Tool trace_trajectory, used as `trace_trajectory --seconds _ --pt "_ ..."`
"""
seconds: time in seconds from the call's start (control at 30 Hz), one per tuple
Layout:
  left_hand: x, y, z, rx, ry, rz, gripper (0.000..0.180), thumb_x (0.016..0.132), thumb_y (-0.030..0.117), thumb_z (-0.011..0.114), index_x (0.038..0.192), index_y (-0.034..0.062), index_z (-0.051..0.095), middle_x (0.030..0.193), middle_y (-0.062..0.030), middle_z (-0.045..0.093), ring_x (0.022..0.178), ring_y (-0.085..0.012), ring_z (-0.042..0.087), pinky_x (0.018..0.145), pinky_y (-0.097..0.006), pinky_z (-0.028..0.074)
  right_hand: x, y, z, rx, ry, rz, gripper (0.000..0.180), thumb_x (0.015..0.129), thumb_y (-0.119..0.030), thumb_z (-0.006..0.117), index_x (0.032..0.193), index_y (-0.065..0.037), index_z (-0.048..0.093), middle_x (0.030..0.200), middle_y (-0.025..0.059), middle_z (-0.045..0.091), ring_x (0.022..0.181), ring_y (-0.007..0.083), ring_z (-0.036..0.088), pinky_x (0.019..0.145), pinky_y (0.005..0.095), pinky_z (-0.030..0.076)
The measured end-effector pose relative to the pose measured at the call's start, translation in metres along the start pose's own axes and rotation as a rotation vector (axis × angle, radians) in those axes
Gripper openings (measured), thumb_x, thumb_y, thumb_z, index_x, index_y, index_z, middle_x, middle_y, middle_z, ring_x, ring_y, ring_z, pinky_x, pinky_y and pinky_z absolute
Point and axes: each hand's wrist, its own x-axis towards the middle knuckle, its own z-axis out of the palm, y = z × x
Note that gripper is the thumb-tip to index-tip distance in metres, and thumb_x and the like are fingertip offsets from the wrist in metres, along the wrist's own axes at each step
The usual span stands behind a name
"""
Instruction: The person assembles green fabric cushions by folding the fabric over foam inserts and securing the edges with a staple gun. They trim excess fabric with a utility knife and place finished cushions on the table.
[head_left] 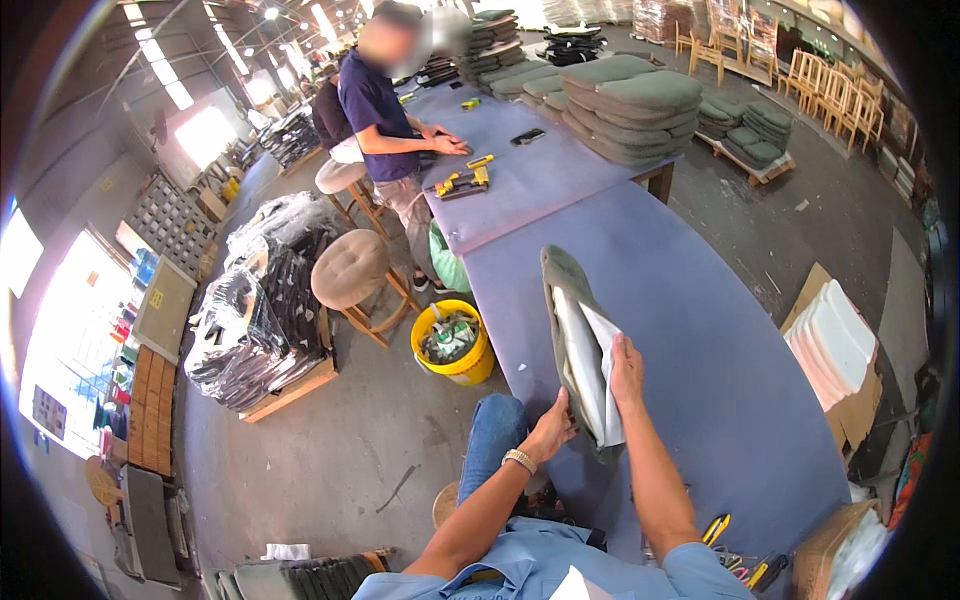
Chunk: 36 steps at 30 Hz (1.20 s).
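Note:
A grey-green seat cushion cover (566, 290) stands on edge on the blue-purple table (700, 330), with a white foam pad (590, 370) showing inside its open side. My left hand (552, 425), with a watch on the wrist, grips the lower near edge of the cover. My right hand (626, 372) lies flat against the white pad, pressing into the cover's opening.
A person in a dark shirt (378, 110) works at the far table end beside yellow tools (462, 182). Stacks of green cushions (630, 105) sit at the back. A yellow bucket (455, 345), round stools (350, 270), wrapped black goods (255, 320) and white foam pads (832, 345) surround the table.

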Motion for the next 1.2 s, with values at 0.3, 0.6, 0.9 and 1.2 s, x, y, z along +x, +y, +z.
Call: trace_trajectory --seconds 0.3,0.6,0.9,1.2 --pt "-0.145 0.12 0.1 0.826 -0.151 0.393 0.082 0.097 0.042 0.071 0.151 -0.0105 0.04 0.143 -0.0218 0.058 0.132 -0.0266 0.055 0.115 -0.037 0.039 -0.126 -0.052 -0.018 0.742 0.42 0.257 0.053 0.111 -0.039 0.048 0.13 0.009 0.061 0.124 0.0152 0.067 0.11 0.0217 0.063 0.098 0.0342 0.049" --pt "-0.157 0.051 0.069 1.339 -0.186 0.242 0.085 0.088 0.022 0.073 0.16 0.0014 0.03 0.131 -0.0335 0.063 0.119 -0.0472 0.064 0.101 -0.047 0.052 -0.258 -0.039 -0.057 0.169 0.278 0.37 0.037 0.11 -0.027 0.053 0.131 0.002 0.058 0.12 0.0107 0.067 0.108 0.0141 0.06 0.096 0.0286 0.047" --pt "-0.162 0.013 0.083 1.53 -0.337 0.677 0.082 0.085 0.003 0.064 0.158 -0.0061 0.027 0.151 -0.0316 0.048 0.125 -0.0476 0.06 0.098 -0.048 0.056 -0.225 -0.112 -0.107 -0.217 0.314 0.285 0.027 0.106 -0.025 0.062 0.105 0.002 0.066 0.09 0.0101 0.074 0.077 0.0144 0.072 0.07 0.029 0.058" --pt "-0.177 0.007 0.086 1.692 -0.405 0.936 0.071 0.086 0.002 0.064 0.153 -0.002 0.041 0.153 -0.0265 0.049 0.134 -0.0472 0.054 0.101 -0.047 0.056 -0.226 -0.052 -0.098 -0.305 0.498 0.572 0.052 0.102 -0.05 0.064 0.079 -0.003 0.06 0.061 0.006 0.063 0.053 0.0133 0.062 0.051 0.0298 0.049"
